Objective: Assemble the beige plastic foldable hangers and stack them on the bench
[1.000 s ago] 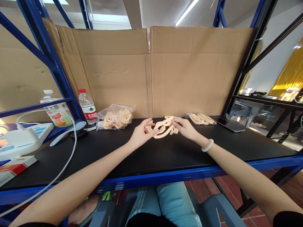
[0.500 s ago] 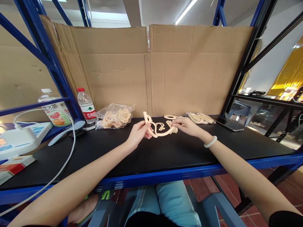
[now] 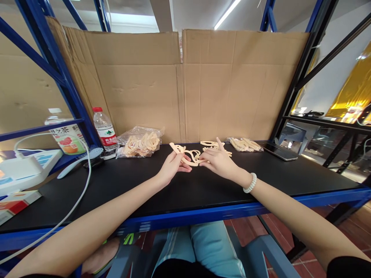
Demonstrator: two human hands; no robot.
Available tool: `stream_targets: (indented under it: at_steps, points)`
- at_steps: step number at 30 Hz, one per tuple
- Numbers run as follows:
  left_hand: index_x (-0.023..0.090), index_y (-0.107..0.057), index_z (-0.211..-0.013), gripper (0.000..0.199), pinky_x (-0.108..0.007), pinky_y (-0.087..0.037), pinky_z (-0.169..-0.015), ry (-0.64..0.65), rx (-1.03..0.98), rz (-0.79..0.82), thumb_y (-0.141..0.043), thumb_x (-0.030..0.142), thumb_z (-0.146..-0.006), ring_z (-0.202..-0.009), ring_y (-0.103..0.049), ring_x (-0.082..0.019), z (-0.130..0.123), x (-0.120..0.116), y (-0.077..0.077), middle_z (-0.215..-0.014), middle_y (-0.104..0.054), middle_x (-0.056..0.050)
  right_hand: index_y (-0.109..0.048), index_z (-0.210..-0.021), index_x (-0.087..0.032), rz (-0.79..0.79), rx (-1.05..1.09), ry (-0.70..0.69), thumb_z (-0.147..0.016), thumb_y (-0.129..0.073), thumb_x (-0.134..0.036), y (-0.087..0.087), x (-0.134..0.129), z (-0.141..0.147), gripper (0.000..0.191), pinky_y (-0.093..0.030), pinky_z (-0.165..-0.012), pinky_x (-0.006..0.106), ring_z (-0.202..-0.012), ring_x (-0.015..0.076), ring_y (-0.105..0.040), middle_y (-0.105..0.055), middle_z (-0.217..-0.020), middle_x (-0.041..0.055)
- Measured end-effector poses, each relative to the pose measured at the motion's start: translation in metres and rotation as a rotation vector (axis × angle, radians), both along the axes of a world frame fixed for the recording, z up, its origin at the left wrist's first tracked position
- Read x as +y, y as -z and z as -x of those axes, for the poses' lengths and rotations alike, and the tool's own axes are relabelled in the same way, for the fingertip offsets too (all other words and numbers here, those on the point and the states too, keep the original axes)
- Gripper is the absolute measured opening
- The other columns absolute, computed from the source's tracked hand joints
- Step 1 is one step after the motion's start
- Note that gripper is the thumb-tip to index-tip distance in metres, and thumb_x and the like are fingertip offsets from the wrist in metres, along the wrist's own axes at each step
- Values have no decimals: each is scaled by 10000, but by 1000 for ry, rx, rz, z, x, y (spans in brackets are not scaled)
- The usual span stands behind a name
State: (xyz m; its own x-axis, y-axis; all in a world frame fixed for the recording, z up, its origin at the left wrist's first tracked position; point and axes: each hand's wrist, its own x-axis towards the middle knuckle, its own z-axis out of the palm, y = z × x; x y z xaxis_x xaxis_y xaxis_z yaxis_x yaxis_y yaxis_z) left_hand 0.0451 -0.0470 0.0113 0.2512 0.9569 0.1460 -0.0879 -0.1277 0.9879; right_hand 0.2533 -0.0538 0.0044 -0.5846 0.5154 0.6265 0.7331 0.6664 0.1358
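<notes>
Between my hands is a curved, pale wooden piece (image 3: 189, 163), joined or held against a straighter wooden strip (image 3: 175, 148) at its left end. My left hand (image 3: 170, 168) is closed around the left part, thumb on top and fingers beneath. My right hand (image 3: 222, 160) pinches the curve's right end between thumb and fingers, with one finger raised. Whether the parts are fastened together cannot be made out. Behind my hands, loose wooden pieces (image 3: 210, 143) lie on the black tabletop, partly hidden by my right hand.
A clear bag of ring-shaped wooden parts (image 3: 141, 144) and another bag of wooden parts (image 3: 245, 144) lie at the back. Phone (image 3: 278, 151) rests at right. Water bottle (image 3: 104, 129), pale blue spoon-shaped object (image 3: 79, 162) and white cable (image 3: 87, 181) are at left. Cardboard (image 3: 139, 85) stands behind.
My right hand has moved left and turned over the curve's end, raising a finger. My left hand has tilted the strip further left and lowered it slightly.
</notes>
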Motion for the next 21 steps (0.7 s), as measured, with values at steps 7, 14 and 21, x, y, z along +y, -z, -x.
stream_targets:
  at_steps: [7,14,21]
  points:
    - [129,-518,-919,177,-241,-590,-569,31,16,-41,-482,299,-950,-587,-661,-108,-2,-3,1,-841,-645,-51,-537,-852,-213,30,66,-11,-942,-491,-228,4,1,2,102,-179,-1104,578,-728,172,-623,-660,-795,1]
    - [126,-523,-879,253,-238,-571,-484,1,88,-151,-498,370,-941,-499,-649,-118,-3,2,9,-773,-663,-46,-476,-756,-214,31,-13,0,-895,-412,-76,7,0,9,206,-214,-1097,549,-699,176,-577,-593,-698,-8]
    - [133,-501,-815,226,-218,-521,-410,-33,59,-69,-490,317,-947,-428,-622,-122,-5,-1,2,-664,-656,-28,-486,-736,-215,27,16,-111,-841,-371,-7,8,-2,13,259,-250,-1115,543,-617,159,-545,-561,-637,-27]
